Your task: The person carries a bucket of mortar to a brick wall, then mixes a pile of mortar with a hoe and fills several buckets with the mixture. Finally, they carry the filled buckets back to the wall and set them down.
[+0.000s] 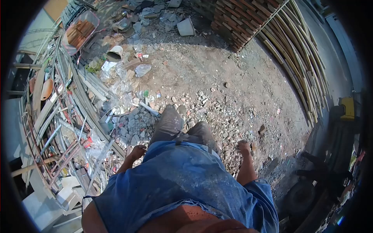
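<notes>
My left hand (138, 150) hangs beside my left thigh, its fingers a little apart and no object showing in it. On the other side, my right hand (244, 146) is held out from my hip above the rubble, fingers curled in and nothing visible in them. Below it lies a small reddish brick piece (253, 146), which it does not seem to touch. Between the hands are my dusty grey trousers (165, 126) and blue shirt (182, 167). A short pale pipe-like piece (149, 108) lies on the stones ahead of my left leg.
Scrap metal and rods (58, 132) crowd the left side, near a wheelbarrow with bricks (81, 33). A tipped bucket (114, 53) and a white container (186, 27) lie ahead. Stacked bricks (244, 17) and long poles (297, 58) stand front right. Loose rubble (202, 103) covers the ground.
</notes>
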Demonstrator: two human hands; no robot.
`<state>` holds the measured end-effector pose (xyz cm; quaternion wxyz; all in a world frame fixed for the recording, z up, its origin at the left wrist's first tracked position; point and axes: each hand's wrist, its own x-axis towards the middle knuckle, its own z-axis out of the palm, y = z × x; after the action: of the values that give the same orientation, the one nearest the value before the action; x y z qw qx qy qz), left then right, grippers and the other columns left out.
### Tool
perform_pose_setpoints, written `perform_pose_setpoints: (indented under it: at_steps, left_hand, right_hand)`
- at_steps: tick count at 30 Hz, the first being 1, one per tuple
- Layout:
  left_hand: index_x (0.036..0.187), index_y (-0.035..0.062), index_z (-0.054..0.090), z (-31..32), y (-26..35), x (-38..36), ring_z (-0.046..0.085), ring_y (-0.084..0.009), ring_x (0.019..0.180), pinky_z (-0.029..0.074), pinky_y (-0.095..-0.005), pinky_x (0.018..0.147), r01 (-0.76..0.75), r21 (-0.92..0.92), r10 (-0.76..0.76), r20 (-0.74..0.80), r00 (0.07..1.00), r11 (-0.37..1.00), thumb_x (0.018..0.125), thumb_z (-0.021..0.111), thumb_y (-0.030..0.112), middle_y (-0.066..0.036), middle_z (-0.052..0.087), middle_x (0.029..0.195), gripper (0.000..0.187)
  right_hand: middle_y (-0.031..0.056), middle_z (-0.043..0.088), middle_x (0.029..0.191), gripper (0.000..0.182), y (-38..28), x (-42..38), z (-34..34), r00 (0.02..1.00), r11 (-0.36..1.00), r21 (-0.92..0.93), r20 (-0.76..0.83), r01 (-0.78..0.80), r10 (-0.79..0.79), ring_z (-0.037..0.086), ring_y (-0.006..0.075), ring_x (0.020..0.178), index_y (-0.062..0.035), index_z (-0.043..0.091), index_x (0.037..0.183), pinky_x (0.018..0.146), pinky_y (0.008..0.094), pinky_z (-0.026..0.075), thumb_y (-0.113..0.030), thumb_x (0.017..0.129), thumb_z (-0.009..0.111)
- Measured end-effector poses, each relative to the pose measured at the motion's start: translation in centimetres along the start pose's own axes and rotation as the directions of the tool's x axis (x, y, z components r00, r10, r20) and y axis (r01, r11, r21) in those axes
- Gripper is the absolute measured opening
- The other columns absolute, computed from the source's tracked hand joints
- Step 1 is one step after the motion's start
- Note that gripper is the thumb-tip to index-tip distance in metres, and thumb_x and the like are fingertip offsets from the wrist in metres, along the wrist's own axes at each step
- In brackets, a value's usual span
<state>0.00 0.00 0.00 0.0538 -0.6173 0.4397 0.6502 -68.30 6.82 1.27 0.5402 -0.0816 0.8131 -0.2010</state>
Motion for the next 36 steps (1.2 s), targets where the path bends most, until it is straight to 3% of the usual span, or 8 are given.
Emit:
perform_pose_setpoints:
  at_steps: [11, 13, 16, 21, 25, 30, 32, 36]
  left_hand:
    - [0.09, -0.0023, 0.065, -15.8, 20.2, 38.5, 0.061, -0.0354, 0.087, 0.049, -0.0424, 0.077, 0.009, 0.746, -0.05, 0.033, 0.998, 0.666, 0.071, 0.063, 0.021, -0.023, 0.063, 0.093, 0.031]
    - [0.089, -0.0016, 0.064, -21.5, 29.7, 45.6, 0.061, -0.0377, 0.079, 0.049, -0.0399, 0.073, -0.302, 0.736, 0.581, -0.15, 0.8, 0.606, 0.074, 0.056, 0.016, -0.023, 0.063, 0.092, 0.025]
    - [0.12, 0.0037, 0.052, -28.7, 53.3, 43.1, 0.06, -0.0163, 0.089, 0.045, -0.0282, 0.071, -0.419, -0.221, 0.364, -0.25, 0.897, 0.881, 0.085, 0.053, 0.018, -0.007, 0.063, 0.1, 0.038]
    - [0.12, 0.0018, 0.05, -39.7, 72.0, 44.2, 0.057, -0.0155, 0.09, 0.044, -0.0303, 0.08, -0.731, 0.13, 0.738, -0.23, 0.634, 0.669, 0.087, 0.045, 0.01, -0.008, 0.063, 0.102, 0.034]
    - [0.117, 0.0008, 0.052, -47.4, 76.9, 52.5, 0.057, -0.0158, 0.09, 0.044, -0.0293, 0.082, -0.662, 0.123, 0.673, -0.134, 0.727, 0.74, 0.086, 0.047, 0.008, -0.009, 0.063, 0.1, 0.032]
    - [0.11, 0.0002, 0.056, -53.2, 74.1, 71.8, 0.063, -0.023, 0.086, 0.048, -0.0317, 0.075, -0.514, -0.012, 0.491, -0.277, 0.826, 0.858, 0.083, 0.048, 0.008, -0.015, 0.065, 0.094, 0.029]
    - [0.108, -0.0008, 0.057, -53.2, 71.4, 75.4, 0.064, -0.0248, 0.084, 0.048, -0.0323, 0.074, -0.371, 0.021, 0.358, -0.321, 0.877, 0.928, 0.083, 0.048, 0.008, -0.015, 0.065, 0.093, 0.028]
    - [0.105, -0.0009, 0.059, -48.6, 65.6, 77.7, 0.065, -0.0234, 0.079, 0.049, -0.0331, 0.07, -0.097, -0.388, -0.001, -0.245, 0.97, 0.917, 0.083, 0.05, 0.011, -0.015, 0.066, 0.088, 0.026]
  right_hand:
    - [0.009, 0.061, 0.07, 0.021, -23.4, 18.0, 12.6, 0.968, 0.916, -0.323, 0.149, 0.239, -0.2, 0.063, 0.0185, 0.063, -0.0032, 0.063, 0.09, 0.052, 0.0292, 0.049, -0.02, 0.083, 0.053]
    - [0.0037, 0.06, 0.072, 0.017, -21.1, 24.7, 16.3, 0.886, 0.744, -0.481, 0.256, 0.463, -0.386, 0.059, 0.0184, 0.06, -0.004, 0.059, 0.087, 0.055, 0.0322, 0.048, -0.019, 0.085, 0.052]
    - [0.0047, 0.06, 0.072, 0.019, -27.9, 29.0, 19.8, 0.921, 0.747, -0.557, 0.335, 0.362, -0.197, 0.059, 0.0191, 0.06, -0.0037, 0.059, 0.086, 0.054, 0.0333, 0.048, -0.021, 0.085, 0.051]
    - [0.0063, 0.06, 0.071, 0.022, -44.6, 38.6, 23.8, 0.889, 0.664, -0.619, 0.426, 0.42, -0.165, 0.059, 0.0201, 0.061, -0.0032, 0.059, 0.086, 0.054, 0.0352, 0.048, -0.023, 0.086, 0.05]
    - [0.0103, 0.06, 0.069, 0.022, -64.4, 47.9, 30.3, 0.959, 0.93, -0.341, 0.279, 0.14, -0.042, 0.06, 0.0222, 0.062, -0.0024, 0.058, 0.086, 0.05, 0.0385, 0.049, -0.022, 0.086, 0.049]
    - [0.0144, 0.066, 0.079, 0.017, -85.9, 65.8, 45.0, 0.697, 0.217, -0.688, 0.56, 0.693, -0.448, 0.063, 0.0276, 0.078, -0.0068, 0.067, 0.079, 0.072, 0.0403, 0.05, -0.019, 0.076, 0.057]
    - [0.0152, 0.065, 0.079, 0.027, -98.9, 65.7, 53.4, 0.836, 0.611, -0.624, 0.535, 0.487, -0.12, 0.063, 0.0262, 0.064, -0.0032, 0.065, 0.086, 0.066, 0.0396, 0.05, -0.027, 0.08, 0.053]
    - [0.0169, 0.065, 0.085, 0.038, -113.4, 73.0, 65.8, 0.758, 0.159, -0.766, 0.641, 0.623, 0.116, 0.063, 0.0317, 0.084, 0.0012, 0.063, 0.098, 0.076, 0.0406, 0.048, -0.033, 0.082, 0.054]
